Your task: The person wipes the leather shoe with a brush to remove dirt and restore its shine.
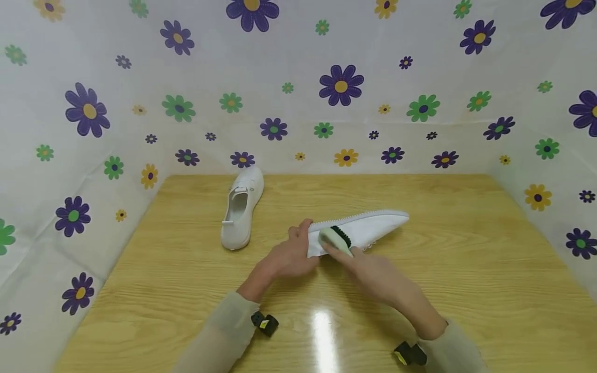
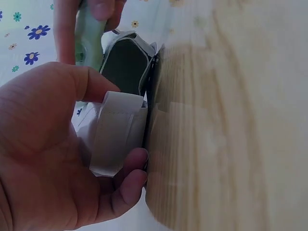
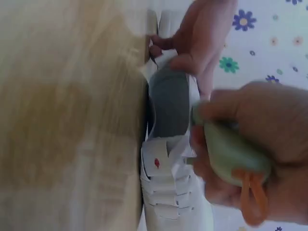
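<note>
A white lace-up shoe (image 1: 380, 226) lies on its side on the table, its toe pointing right and its sole edge facing away. My left hand (image 1: 290, 257) grips it by the heel; in the left wrist view the thumb and fingers close around the heel tab (image 2: 114, 134). My right hand (image 1: 380, 275) holds a pale green brush (image 1: 333, 239), whose dark green bristles are against the upper's side near the heel. An orange loop (image 3: 255, 199) hangs from the brush's handle end in the right wrist view. The shoe's dark insole (image 3: 169, 103) shows there too.
A second white shoe (image 1: 237, 234) stands upright on the wooden table (image 1: 466, 248), left of my hands with its toe toward the back. Flower-printed white cloth (image 1: 298, 62) walls the table at the back and both sides.
</note>
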